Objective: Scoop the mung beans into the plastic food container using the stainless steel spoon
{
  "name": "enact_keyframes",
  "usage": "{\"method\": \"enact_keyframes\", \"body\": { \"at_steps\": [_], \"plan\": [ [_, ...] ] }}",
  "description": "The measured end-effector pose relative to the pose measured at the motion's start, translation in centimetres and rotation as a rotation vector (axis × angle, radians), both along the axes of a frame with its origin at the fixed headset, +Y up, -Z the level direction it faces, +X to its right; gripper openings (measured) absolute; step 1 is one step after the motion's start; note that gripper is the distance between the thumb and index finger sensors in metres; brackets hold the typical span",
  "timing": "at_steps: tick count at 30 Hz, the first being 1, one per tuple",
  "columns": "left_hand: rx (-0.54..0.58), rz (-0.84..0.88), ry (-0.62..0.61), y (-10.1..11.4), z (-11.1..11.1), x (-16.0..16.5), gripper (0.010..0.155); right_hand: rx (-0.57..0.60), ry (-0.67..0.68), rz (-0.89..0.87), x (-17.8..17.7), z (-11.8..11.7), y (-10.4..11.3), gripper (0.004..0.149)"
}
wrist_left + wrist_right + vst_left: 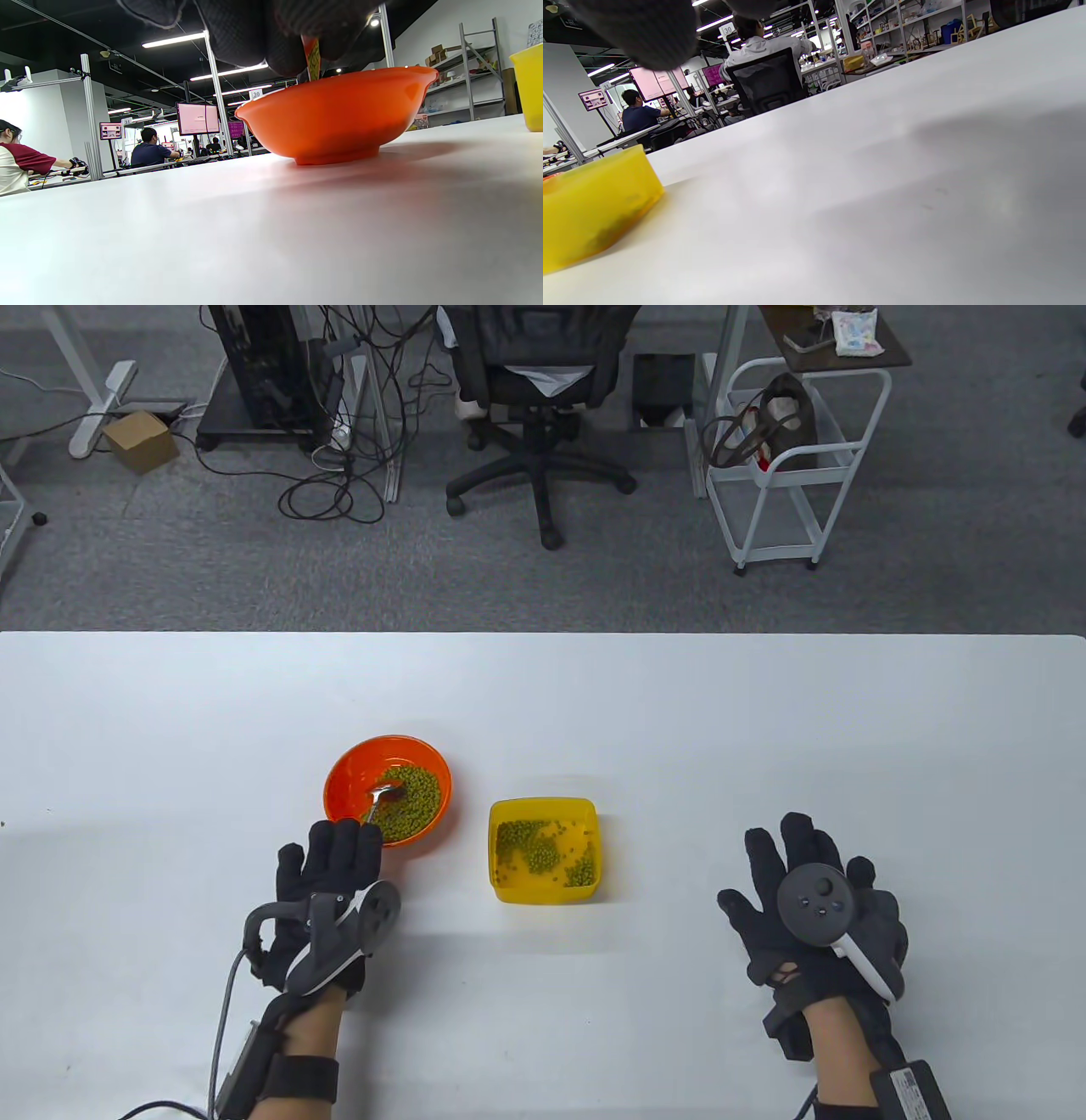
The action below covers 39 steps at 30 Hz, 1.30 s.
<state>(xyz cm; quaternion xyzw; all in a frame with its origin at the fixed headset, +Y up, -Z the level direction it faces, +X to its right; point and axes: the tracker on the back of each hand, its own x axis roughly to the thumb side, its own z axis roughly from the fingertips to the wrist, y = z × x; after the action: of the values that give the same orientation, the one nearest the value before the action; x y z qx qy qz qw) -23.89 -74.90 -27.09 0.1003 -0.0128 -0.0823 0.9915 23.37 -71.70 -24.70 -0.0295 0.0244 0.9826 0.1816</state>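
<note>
An orange bowl point(348, 768) of mung beans point(416, 802) sits left of centre; it fills the left wrist view point(339, 118). A stainless steel spoon point(383, 797) lies with its bowl in the beans and its handle over the near rim. My left hand point(335, 857) holds the handle point(313, 59) just at that rim. A yellow plastic container point(501, 891) with some beans point(543, 853) stands to the right of the bowl, also in the right wrist view point(594, 199). My right hand point(793, 882) lies flat and spread on the table, holding nothing.
The white table point(679, 712) stretches wide around both vessels. Beyond its far edge are an office chair point(534, 381), a white cart point(789, 458) and cables on the floor.
</note>
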Motion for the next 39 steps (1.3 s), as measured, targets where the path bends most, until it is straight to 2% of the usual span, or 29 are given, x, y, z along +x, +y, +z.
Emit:
{"method": "enact_keyframes", "body": {
  "at_steps": [35,39],
  "plan": [
    [-0.04,0.014,-0.007,-0.1,0.1,0.2,0.058,-0.007,0.002,-0.003,-0.1,-0.1,-0.1,0.076],
    [-0.042,0.098,-0.011,1.4,0.7,-0.1,0.064,-0.008,0.001,-0.008,0.0,-0.1,-0.1,0.076]
  ]
}}
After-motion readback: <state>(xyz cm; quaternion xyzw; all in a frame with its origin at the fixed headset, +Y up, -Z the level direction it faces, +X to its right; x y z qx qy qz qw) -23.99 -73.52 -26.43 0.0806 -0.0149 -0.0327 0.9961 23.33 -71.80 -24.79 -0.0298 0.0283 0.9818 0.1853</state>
